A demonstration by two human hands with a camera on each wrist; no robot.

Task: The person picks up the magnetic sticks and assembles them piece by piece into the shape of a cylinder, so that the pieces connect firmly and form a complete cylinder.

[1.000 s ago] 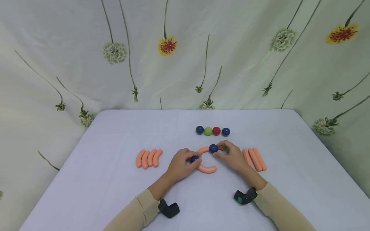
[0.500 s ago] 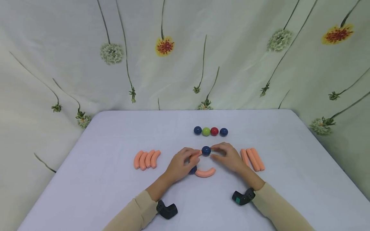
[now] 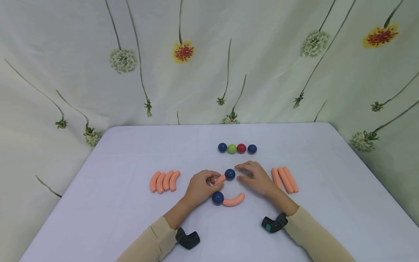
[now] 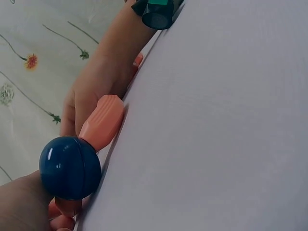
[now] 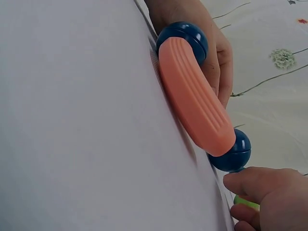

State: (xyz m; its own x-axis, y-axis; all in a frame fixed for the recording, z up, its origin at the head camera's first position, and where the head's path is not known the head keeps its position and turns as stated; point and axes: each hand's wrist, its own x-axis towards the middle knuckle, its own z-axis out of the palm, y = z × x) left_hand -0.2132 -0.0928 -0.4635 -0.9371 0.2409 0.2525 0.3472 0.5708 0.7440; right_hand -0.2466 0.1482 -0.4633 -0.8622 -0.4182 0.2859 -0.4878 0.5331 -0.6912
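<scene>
My left hand (image 3: 201, 187) pinches a curved orange stick (image 3: 220, 179) between thumb and fingers; part of the stick is hidden by the hand. At that stick's far end sits a blue ball (image 3: 230, 174). My right hand (image 3: 256, 177) has its thumb and fingers spread beside this ball, a small gap showing between. Nearer to me, another blue ball (image 3: 218, 198) lies with a second curved orange stick (image 3: 234, 201) joined to its right side. In the right wrist view, this curved stick (image 5: 195, 96) shows grooves along its side.
Behind the hands stand a row of balls: blue (image 3: 222, 147), green (image 3: 232, 148), red (image 3: 241, 148) and blue (image 3: 252, 149). Several curved orange sticks (image 3: 165, 181) lie at left. Straight orange sticks (image 3: 285, 179) lie beside the right forearm. A flowered cloth (image 3: 209, 72) hangs behind the table.
My left hand has shifted from the near blue ball to the curved stick. The near ball and its stick have come closer to me. The far ball moved left, and my right fingers came off it.
</scene>
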